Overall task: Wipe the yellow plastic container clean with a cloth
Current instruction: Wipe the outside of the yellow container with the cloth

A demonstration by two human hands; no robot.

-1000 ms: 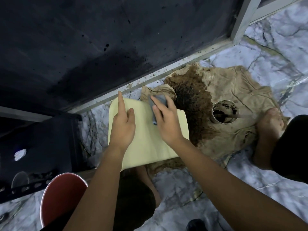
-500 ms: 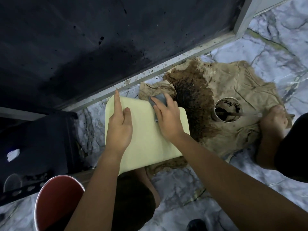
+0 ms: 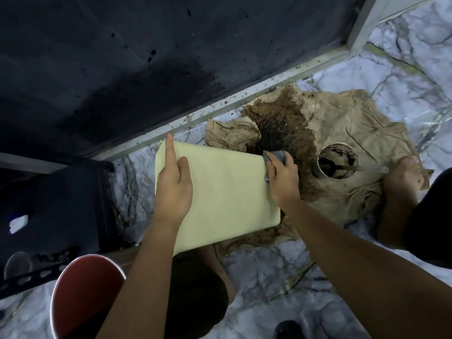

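Observation:
The yellow plastic container [image 3: 227, 192] shows its flat pale underside, held over the floor in the middle of the view. My left hand [image 3: 174, 185] presses on its left part, index finger stretched toward the far edge. My right hand [image 3: 283, 178] is at the container's right edge, fingers closed on a small grey cloth [image 3: 275, 156] that touches that edge.
A stained tan cloth [image 3: 342, 133] covers the marble floor [image 3: 281, 277] at right, with a round tin [image 3: 337, 163] of dark paste and a stick on it. My bare foot [image 3: 401, 184] rests beside it. A red stool [image 3: 83, 294] is at lower left, a dark glass door [image 3: 146, 69] beyond.
My right hand has slid the grey cloth from the container's top middle across to its right edge. My left hand has stayed in place.

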